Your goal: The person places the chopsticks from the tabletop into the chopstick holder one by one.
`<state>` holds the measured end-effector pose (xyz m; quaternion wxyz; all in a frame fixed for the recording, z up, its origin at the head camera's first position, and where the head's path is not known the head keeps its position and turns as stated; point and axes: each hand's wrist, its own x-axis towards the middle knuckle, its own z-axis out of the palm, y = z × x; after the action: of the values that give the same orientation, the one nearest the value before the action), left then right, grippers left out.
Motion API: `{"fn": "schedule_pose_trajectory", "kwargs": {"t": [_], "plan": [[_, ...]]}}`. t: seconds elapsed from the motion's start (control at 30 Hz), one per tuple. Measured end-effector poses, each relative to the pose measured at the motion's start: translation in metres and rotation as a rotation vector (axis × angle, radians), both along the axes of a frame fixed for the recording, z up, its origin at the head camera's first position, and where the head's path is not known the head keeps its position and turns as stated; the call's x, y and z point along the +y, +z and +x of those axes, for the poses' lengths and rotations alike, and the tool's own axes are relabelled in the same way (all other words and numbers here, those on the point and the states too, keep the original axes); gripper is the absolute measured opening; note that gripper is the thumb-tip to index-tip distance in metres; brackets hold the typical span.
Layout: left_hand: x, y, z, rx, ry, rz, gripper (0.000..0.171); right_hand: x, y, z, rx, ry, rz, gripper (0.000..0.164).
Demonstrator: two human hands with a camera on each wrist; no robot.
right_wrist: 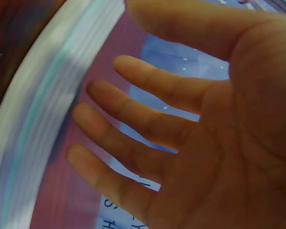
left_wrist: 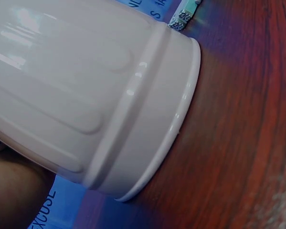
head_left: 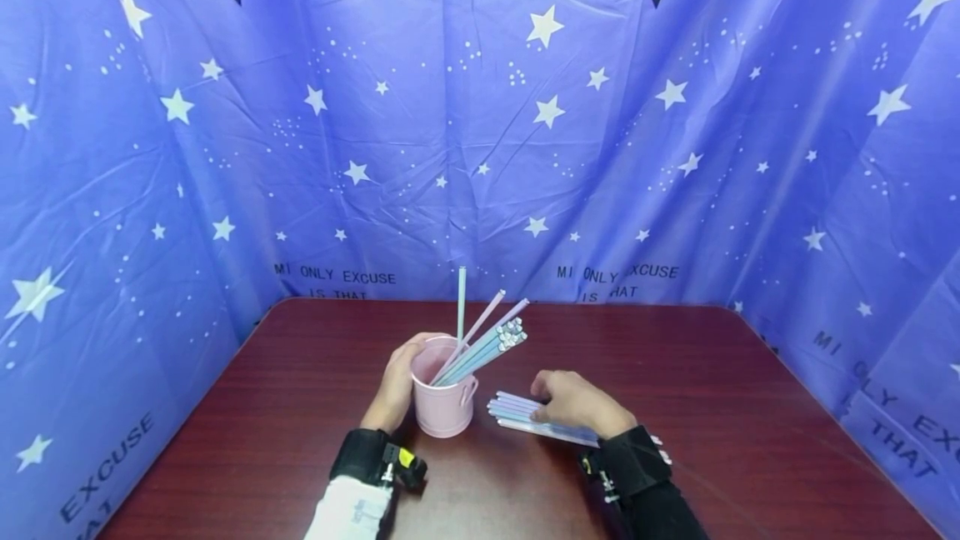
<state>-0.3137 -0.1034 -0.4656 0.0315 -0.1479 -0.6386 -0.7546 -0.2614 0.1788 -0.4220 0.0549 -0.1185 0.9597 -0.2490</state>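
My left hand (head_left: 392, 388) grips the left side of a small pink bucket (head_left: 444, 413) that stands upright on the table. In the left wrist view the ribbed bucket wall (left_wrist: 133, 109) fills much of the picture. Several slim pastel sticks (head_left: 480, 354), pencil-like, lean out of the bucket toward the right. To its right, a row of similar sticks (head_left: 517, 425) lies on the tabletop, with my right hand (head_left: 581, 401) over it. The right wrist view shows that hand's fingers (right_wrist: 147, 114) spread and slightly bent, nothing between them, beside the loose sticks (right_wrist: 42, 95).
The dark red wooden table (head_left: 300, 407) carries the bucket and the loose sticks. A blue curtain (head_left: 480, 123) with white stars hangs behind the table and along both sides. Wrist straps with small cameras (head_left: 408, 467) sit on both wrists.
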Motion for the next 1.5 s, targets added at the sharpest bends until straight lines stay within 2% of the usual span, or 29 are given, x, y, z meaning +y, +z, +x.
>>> {"fn": "schedule_pose_trajectory", "kwargs": {"t": [0.07,0.13,0.2,0.23,0.3,0.47,0.6,0.97,1.1,1.33,1.5], "plan": [[0.0,0.0,0.0,0.0,0.001,0.001,0.048,0.008,-0.018,-0.011,0.007,0.04,0.036,0.033],[0.0,0.0,0.0,0.001,0.0,0.003,0.048,0.017,-0.042,-0.025,0.053,0.076,0.07,0.036],[0.0,0.001,0.001,-0.001,0.002,0.001,0.048,0.024,-0.059,-0.035,0.115,0.109,0.107,0.037],[0.0,0.001,0.001,-0.005,0.003,0.001,0.048,0.024,-0.061,-0.036,0.126,0.112,0.112,0.037],[0.0,0.001,0.001,-0.006,0.002,0.004,0.048,0.02,-0.055,-0.031,0.113,0.094,0.103,0.036],[0.001,0.001,0.001,-0.005,0.0,0.009,0.048,0.002,-0.014,-0.002,0.045,0.025,0.07,0.035],[0.001,0.001,0.0,0.002,0.004,0.004,0.047,-0.003,-0.001,0.006,0.054,0.008,0.085,0.034],[0.001,0.0,0.0,0.023,0.01,-0.001,0.047,0.002,-0.004,0.003,0.03,0.011,0.038,0.034],[0.001,0.0,0.001,0.02,0.021,0.002,0.046,0.005,-0.007,0.001,0.05,0.028,0.016,0.029],[0.002,-0.002,0.001,0.056,0.007,0.007,0.046,0.008,-0.013,-0.002,0.117,0.073,-0.001,0.027],[0.001,-0.003,0.001,0.062,0.009,-0.009,0.046,0.006,-0.014,-0.001,0.154,0.059,-0.004,0.024]]}}
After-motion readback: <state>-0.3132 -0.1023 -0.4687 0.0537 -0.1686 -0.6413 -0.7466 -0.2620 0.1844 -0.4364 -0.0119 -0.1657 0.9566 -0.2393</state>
